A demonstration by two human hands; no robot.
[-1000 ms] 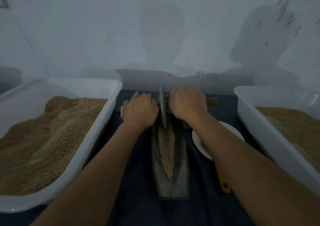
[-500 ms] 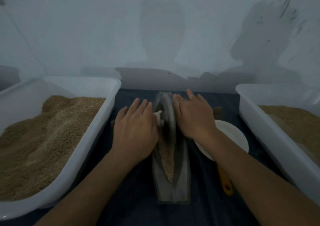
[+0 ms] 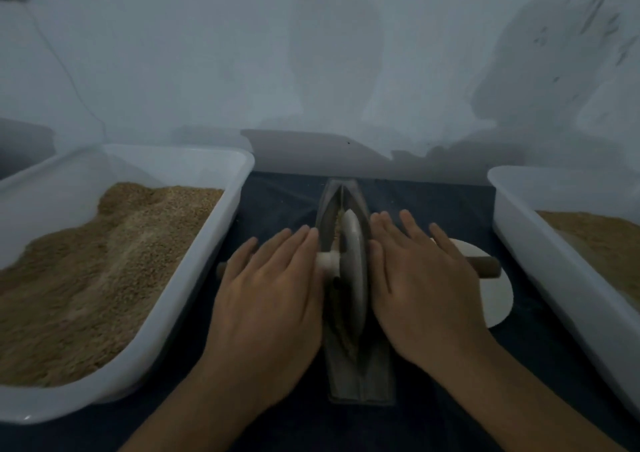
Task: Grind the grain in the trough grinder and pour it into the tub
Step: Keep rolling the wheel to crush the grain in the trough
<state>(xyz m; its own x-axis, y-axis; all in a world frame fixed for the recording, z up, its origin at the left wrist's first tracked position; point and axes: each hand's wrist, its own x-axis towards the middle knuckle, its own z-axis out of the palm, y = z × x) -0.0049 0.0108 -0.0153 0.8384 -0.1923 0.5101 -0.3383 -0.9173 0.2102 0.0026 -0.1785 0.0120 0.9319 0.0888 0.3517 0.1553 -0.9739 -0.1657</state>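
A grey boat-shaped trough grinder (image 3: 360, 379) lies lengthwise on the dark cloth in front of me. Its pale disc wheel (image 3: 354, 278) stands on edge in the groove, near the middle. Brown grain (image 3: 338, 230) shows in the groove beyond the wheel and a little beneath it. My left hand (image 3: 266, 299) lies flat with straight fingers on the wheel's left axle handle (image 3: 327, 260). My right hand (image 3: 419, 289) presses flat on the right axle handle (image 3: 485, 267), whose wooden end sticks out past my fingers.
A white tub (image 3: 194, 278) heaped with grain stands at the left. Another white tub (image 3: 540, 264) with grain sits at the right. A white round plate (image 3: 495, 295) lies between the grinder and the right tub. A pale wall rises right behind the table.
The wheel has rolled from the trough's far end back toward me, to the middle. Both hands have gone from curled over the axle handles to flat with straight fingers.
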